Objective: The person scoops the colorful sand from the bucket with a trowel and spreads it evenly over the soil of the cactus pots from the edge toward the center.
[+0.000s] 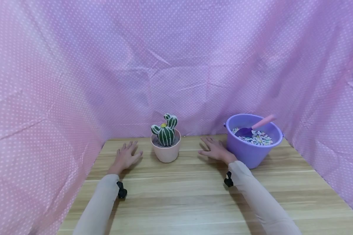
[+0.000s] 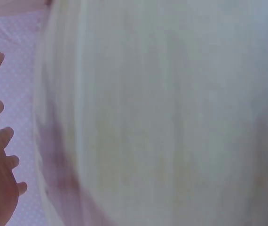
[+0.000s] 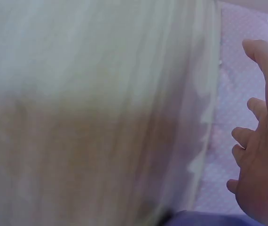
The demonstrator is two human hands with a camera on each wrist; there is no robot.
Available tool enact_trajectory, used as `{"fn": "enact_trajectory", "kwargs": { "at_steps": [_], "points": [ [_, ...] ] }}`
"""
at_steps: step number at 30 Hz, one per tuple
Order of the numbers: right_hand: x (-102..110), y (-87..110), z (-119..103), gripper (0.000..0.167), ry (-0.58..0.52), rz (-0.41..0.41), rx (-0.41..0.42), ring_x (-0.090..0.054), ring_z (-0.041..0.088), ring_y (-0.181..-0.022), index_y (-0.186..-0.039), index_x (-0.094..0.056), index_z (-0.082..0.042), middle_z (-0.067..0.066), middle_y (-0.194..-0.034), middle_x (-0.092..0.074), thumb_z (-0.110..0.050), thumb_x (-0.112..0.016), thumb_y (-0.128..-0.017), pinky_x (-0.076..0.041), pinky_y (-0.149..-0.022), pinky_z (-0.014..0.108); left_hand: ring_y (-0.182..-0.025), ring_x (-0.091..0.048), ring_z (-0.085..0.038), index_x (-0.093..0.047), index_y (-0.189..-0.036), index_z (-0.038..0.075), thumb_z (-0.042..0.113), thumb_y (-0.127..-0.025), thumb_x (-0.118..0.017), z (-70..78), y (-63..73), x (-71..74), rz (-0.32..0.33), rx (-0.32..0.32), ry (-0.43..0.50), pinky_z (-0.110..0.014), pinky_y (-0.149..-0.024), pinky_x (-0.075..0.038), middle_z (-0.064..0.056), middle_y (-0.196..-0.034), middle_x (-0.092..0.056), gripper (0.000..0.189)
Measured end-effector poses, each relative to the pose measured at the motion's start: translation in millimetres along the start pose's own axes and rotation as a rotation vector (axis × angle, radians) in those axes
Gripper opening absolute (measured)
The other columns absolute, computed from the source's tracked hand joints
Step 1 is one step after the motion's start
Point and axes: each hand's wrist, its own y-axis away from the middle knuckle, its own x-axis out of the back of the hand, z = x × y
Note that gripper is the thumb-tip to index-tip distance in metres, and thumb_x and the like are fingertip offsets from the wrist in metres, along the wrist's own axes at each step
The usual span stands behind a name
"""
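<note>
My left hand (image 1: 125,158) is over the left side of the wooden table, palm down with fingers spread, holding nothing. To its right stands a potted cactus (image 1: 166,136), green with white stripes and a yellow spot, in a pale pink pot (image 1: 167,154). My right hand (image 1: 216,150), also spread and holding nothing, is just left of a purple bucket (image 1: 247,156). Small pastel pieces (image 1: 260,138) fill part of the bucket. A scoop (image 1: 263,122) with a pink handle and purple blade leans in them. Both wrist views show straight, parted fingers of the left hand (image 2: 0,155) and right hand (image 3: 263,150).
The wooden table (image 1: 176,199) runs back to a pink polka-dot cloth (image 1: 176,81), which hangs behind it and along both sides. The bucket stands at the table's back right, the pot at the back middle. A small black device (image 1: 122,190) sits on each wrist.
</note>
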Motion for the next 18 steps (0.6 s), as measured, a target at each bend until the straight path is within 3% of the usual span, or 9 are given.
{"fn": "enact_trajectory", "kwargs": {
  "at_steps": [3,7,11,15,18],
  "points": [
    [6,-0.9,-7,0.085,0.012,-0.006,0.023,-0.012,0.048,-0.155,-0.163,-0.021,-0.014,0.024,-0.168,-0.016,-0.056,-0.057,-0.098,-0.008,-0.121,0.076,-0.149,-0.016,-0.060,-0.022,-0.163,0.011,0.060,-0.102,-0.045,2.4,0.8,2.4,0.050,-0.024,0.038,-0.079,-0.118,-0.012,-0.027,-0.166,-0.022,0.081],
    [19,-1.8,-22,0.084,0.034,-0.006,0.069,-0.013,0.046,-0.156,-0.164,-0.022,-0.018,0.021,-0.169,-0.017,-0.055,-0.058,-0.097,-0.009,-0.121,0.076,-0.145,-0.027,-0.058,-0.024,-0.161,0.003,0.046,-0.103,-0.054,12.1,0.5,11.6,0.141,-0.059,0.152,-0.075,-0.119,-0.018,-0.031,-0.162,-0.029,0.078],
    [39,0.7,-39,0.085,0.048,-0.003,0.119,-0.014,0.045,-0.156,-0.164,-0.022,-0.021,0.018,-0.170,-0.018,-0.057,-0.059,-0.096,-0.008,-0.124,0.071,-0.147,-0.030,-0.052,-0.021,-0.161,0.001,0.040,-0.102,-0.057,26.3,-2.1,24.6,0.215,-0.045,0.290,-0.068,-0.123,-0.022,-0.030,-0.163,-0.028,0.079],
    [65,8.6,-54,0.090,0.058,0.020,0.169,-0.014,0.041,-0.157,-0.164,-0.020,-0.023,0.015,-0.170,-0.018,-0.061,-0.061,-0.094,-0.005,-0.127,0.067,-0.154,-0.022,-0.045,-0.016,-0.163,0.006,0.039,-0.103,-0.058,45.5,-5.0,37.0,0.312,-0.028,0.452,-0.062,-0.127,-0.020,-0.022,-0.168,-0.021,0.081],
    [89,16.1,-62,0.091,0.056,0.053,0.207,-0.016,0.041,-0.157,-0.164,-0.020,-0.022,0.015,-0.170,-0.019,-0.059,-0.063,-0.093,-0.005,-0.127,0.067,-0.156,-0.021,-0.040,-0.019,-0.162,0.006,0.033,-0.100,-0.063,69.0,-5.2,47.9,0.438,-0.064,0.578,-0.059,-0.128,-0.018,-0.019,-0.168,-0.023,0.081]
  ]
}}
